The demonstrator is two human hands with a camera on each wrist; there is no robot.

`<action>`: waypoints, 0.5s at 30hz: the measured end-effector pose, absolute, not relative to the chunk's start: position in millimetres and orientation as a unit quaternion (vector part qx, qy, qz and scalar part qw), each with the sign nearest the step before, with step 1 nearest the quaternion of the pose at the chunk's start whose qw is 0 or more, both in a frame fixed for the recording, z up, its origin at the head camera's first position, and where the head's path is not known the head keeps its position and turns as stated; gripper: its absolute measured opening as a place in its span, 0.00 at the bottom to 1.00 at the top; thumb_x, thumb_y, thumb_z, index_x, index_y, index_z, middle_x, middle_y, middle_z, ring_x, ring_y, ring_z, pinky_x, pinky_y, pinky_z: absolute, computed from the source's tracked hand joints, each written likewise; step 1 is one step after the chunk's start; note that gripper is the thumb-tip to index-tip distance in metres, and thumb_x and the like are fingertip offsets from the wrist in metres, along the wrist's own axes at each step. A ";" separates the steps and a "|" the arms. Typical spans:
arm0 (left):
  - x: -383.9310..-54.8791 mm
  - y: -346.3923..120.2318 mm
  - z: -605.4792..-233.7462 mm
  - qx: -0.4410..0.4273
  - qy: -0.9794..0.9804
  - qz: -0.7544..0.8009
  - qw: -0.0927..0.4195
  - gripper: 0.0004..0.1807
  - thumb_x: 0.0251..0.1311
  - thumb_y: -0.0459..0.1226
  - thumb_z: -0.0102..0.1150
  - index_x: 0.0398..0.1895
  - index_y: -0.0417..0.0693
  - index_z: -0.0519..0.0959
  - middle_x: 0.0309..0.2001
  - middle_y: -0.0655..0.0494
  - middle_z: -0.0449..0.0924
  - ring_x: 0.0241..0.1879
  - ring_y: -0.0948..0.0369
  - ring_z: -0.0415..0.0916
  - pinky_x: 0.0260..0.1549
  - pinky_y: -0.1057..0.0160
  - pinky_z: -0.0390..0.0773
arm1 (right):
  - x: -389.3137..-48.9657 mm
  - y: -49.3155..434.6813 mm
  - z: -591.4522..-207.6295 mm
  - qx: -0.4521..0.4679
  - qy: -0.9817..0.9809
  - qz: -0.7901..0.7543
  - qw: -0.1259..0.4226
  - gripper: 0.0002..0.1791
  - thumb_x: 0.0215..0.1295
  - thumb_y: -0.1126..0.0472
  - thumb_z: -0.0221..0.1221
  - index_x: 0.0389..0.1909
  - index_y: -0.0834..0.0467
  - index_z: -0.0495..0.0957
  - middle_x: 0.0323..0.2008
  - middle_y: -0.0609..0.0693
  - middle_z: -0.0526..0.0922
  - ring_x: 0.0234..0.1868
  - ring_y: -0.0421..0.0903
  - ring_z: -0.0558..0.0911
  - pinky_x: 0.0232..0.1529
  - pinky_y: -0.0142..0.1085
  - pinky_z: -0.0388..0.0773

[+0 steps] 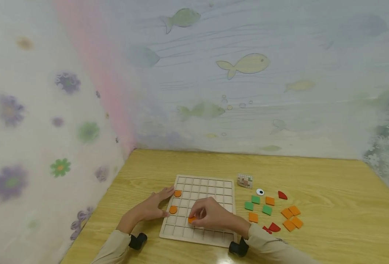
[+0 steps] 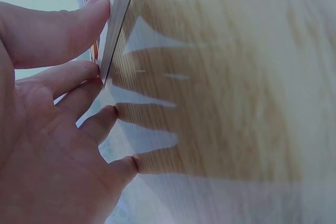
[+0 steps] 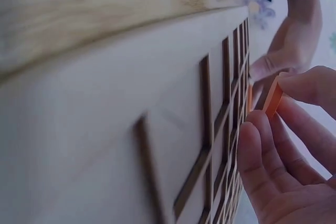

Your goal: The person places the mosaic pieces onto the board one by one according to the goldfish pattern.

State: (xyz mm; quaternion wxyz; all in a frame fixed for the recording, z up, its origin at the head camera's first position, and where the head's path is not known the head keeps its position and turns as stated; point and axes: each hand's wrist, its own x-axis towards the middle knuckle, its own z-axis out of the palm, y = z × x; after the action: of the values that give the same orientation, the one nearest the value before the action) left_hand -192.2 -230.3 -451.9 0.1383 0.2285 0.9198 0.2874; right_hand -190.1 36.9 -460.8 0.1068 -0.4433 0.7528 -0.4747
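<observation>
A wooden grid board (image 1: 228, 184) lies flat on the table. My right hand (image 1: 212, 215) is over its lower middle and pinches an orange disc (image 1: 191, 220) between thumb and fingertips. In the right wrist view, that disc (image 3: 273, 98) is tilted on edge, close over the grid. Two more orange discs, an upper one (image 1: 178, 193) and a lower one (image 1: 173, 209), lie in cells along the board's left side. My left hand (image 1: 145, 209) rests at the board's left edge with fingers spread. Its thumb (image 2: 63, 30) touches the edge in the left wrist view, the other fingertips down by the table.
Right of the board lie several orange squares (image 1: 289, 225), green squares (image 1: 249, 206) and red pieces (image 1: 274, 227). A white eye piece (image 1: 260, 191) and a small patterned card (image 1: 245, 180) are farther back. A painted wall (image 1: 247, 139) borders the table's far side.
</observation>
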 end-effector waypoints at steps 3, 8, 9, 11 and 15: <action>-193.2 -228.0 -452.7 0.230 0.919 0.288 0.138 0.43 0.55 0.36 0.64 0.73 0.42 0.54 0.73 0.44 0.47 0.71 0.44 0.42 0.64 0.34 0.38 | -189.5 29.4 -461.6 -0.441 0.753 -0.474 0.116 0.04 0.55 0.67 0.65 0.32 0.57 0.85 0.29 0.48 0.81 0.28 0.32 0.76 0.30 0.27 0.78; -194.1 -227.4 -453.5 0.227 0.921 0.286 0.138 0.44 0.54 0.35 0.64 0.73 0.42 0.54 0.73 0.44 0.46 0.72 0.43 0.41 0.64 0.34 0.38 | -189.7 14.2 -460.4 -0.440 0.765 -0.457 0.113 0.03 0.55 0.69 0.65 0.30 0.60 0.85 0.28 0.49 0.80 0.26 0.31 0.74 0.29 0.25 0.77; -194.1 -227.7 -453.6 0.228 0.921 0.285 0.138 0.44 0.54 0.35 0.64 0.73 0.42 0.54 0.73 0.44 0.46 0.72 0.43 0.40 0.64 0.34 0.38 | -189.9 11.1 -460.4 -0.438 0.771 -0.450 0.110 0.03 0.54 0.69 0.65 0.30 0.60 0.85 0.27 0.48 0.80 0.26 0.31 0.74 0.29 0.25 0.76; -194.2 -228.8 -453.6 0.228 0.920 0.285 0.139 0.43 0.54 0.35 0.64 0.73 0.42 0.54 0.73 0.44 0.46 0.72 0.43 0.40 0.63 0.34 0.37 | -190.5 5.2 -460.8 -0.434 0.781 -0.438 0.103 0.03 0.53 0.70 0.65 0.29 0.60 0.85 0.26 0.46 0.80 0.25 0.30 0.73 0.28 0.24 0.75; -194.4 -230.1 -453.6 0.227 0.919 0.289 0.141 0.44 0.54 0.35 0.65 0.73 0.42 0.55 0.74 0.44 0.46 0.72 0.43 0.39 0.63 0.34 0.37 | -191.5 -4.4 -461.2 -0.438 0.796 -0.410 0.083 0.03 0.52 0.70 0.66 0.27 0.60 0.85 0.24 0.45 0.79 0.24 0.30 0.72 0.26 0.22 0.73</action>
State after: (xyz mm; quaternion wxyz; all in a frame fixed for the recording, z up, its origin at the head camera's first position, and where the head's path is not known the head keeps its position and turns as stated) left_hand -194.4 -230.1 -453.6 0.1411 0.2269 0.9194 0.2888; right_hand -191.5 -4.4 -461.2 0.0834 -0.4377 0.7957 -0.4102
